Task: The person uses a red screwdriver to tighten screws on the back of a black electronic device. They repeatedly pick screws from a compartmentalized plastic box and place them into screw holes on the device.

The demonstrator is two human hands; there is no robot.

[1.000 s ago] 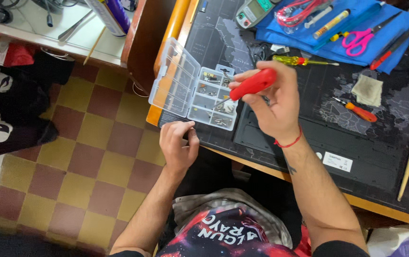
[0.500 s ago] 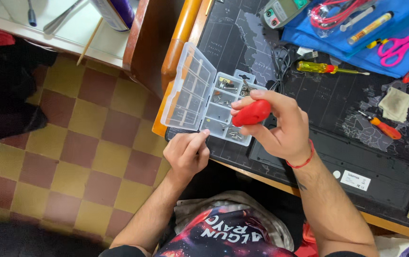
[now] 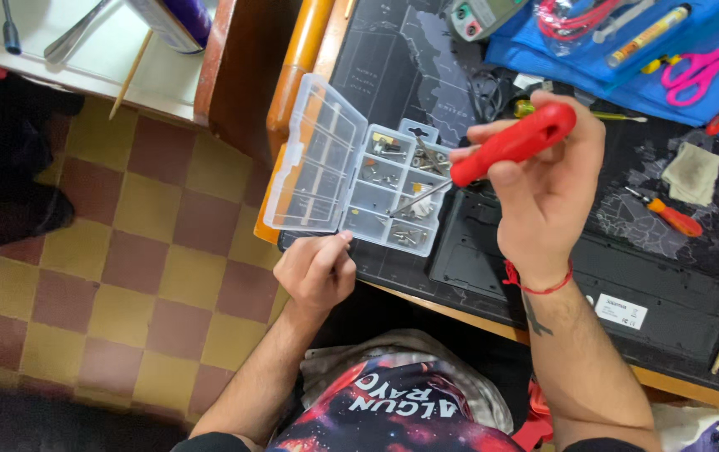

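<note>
Right hand (image 3: 547,197) raised over the desk, fingers wrapped tight round a red-handled screwdriver (image 3: 514,142); fat glossy red handle, thin metal shaft angling down-left with its tip over the open parts box (image 3: 397,188). Left hand (image 3: 317,268) just below the box's near edge, fingers curled in, thumb and forefinger tips pressed together; whether something tiny is pinched there, cannot tell. Box is clear plastic, sits at the desk's front-left corner, divided into small compartments holding scattered silver screws and small metal bits, some cells nearly bare; its clear lid (image 3: 313,167) is flipped open to the left, overhanging the orange desk edge (image 3: 296,67). Under the box a dark desk mat (image 3: 393,50) with a faint map print. Right of the box a black laptop base (image 3: 593,268) lying underside up, a white rectangular label (image 3: 621,311) near its front edge. Small orange-handled screwdriver (image 3: 669,218) lies on the mat near a beige cloth scrap (image 3: 694,172). Top right, blue cloth (image 3: 593,59) with pink scissors (image 3: 698,67), a marker pen (image 3: 648,33), red cables in a clear bag (image 3: 573,17). Grey meter (image 3: 481,15) at top edge. Checkered yellow-brown floor (image 3: 108,259) on the left.
</note>
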